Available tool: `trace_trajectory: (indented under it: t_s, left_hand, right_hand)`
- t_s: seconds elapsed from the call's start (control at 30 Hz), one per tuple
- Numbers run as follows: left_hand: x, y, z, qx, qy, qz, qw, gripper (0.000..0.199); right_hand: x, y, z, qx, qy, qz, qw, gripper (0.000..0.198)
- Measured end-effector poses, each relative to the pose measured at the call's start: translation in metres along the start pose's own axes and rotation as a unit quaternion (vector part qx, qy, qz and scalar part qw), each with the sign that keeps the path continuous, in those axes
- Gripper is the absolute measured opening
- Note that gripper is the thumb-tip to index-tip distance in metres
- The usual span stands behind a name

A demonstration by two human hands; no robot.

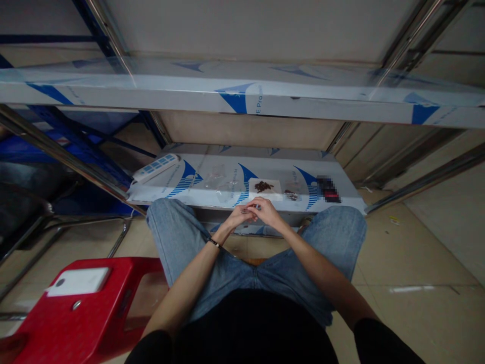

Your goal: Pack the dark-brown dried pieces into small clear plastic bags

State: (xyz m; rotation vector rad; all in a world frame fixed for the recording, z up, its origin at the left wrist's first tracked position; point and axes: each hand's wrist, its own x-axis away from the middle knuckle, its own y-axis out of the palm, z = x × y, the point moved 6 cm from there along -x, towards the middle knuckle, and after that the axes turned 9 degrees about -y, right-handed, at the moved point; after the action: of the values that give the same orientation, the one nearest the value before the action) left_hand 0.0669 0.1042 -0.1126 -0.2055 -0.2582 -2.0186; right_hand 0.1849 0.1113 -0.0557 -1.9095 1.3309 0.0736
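Note:
My left hand and my right hand meet in front of the low shelf's edge, above my lap. The fingers of both are drawn together and touch at the tips. Whatever they pinch is too small to make out, though a dark speck shows on the left hand's fingers. Just beyond them, a small heap of dark brown pieces lies on a white square sheet. A little to its right is a clear bag with similar dark bits in it.
Crumpled clear plastic and a white power strip lie on the film-covered low shelf. A blurred-out dark and red item sits at its right. An upper shelf crosses above. A red stool bears a white device.

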Motion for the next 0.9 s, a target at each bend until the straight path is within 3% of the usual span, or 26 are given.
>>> trace_trajectory:
  t_s: [0.23,0.37,0.47,0.67,0.8,0.9]
  left_hand:
    - [-0.001,-0.003,0.0,0.02,-0.018,-0.004,1.0,0.036]
    - [0.0,-0.001,0.005,0.043,-0.01,-0.03,0.999,0.044]
    - [0.002,-0.001,0.009,0.07,-0.001,-0.039,0.997,0.045]
    - [0.009,-0.005,0.01,0.077,-0.003,-0.034,0.996,0.043]
    - [0.011,-0.006,0.009,0.087,-0.019,-0.024,0.996,0.041]
    - [0.01,-0.004,0.007,0.084,-0.029,-0.032,0.996,0.041]
  right_hand:
    - [-0.002,-0.012,0.014,-0.022,0.014,0.029,0.999,0.015]
    - [-0.005,-0.024,0.051,0.002,0.05,0.063,0.997,0.02]
    - [-0.007,-0.033,0.081,0.084,0.08,0.075,0.99,0.019]
    - [-0.011,-0.026,0.108,0.276,0.055,-0.005,0.96,0.035]
    - [-0.01,-0.012,0.118,0.316,0.053,-0.067,0.945,0.033]
    - [-0.01,-0.008,0.124,0.308,0.042,-0.068,0.948,0.027]
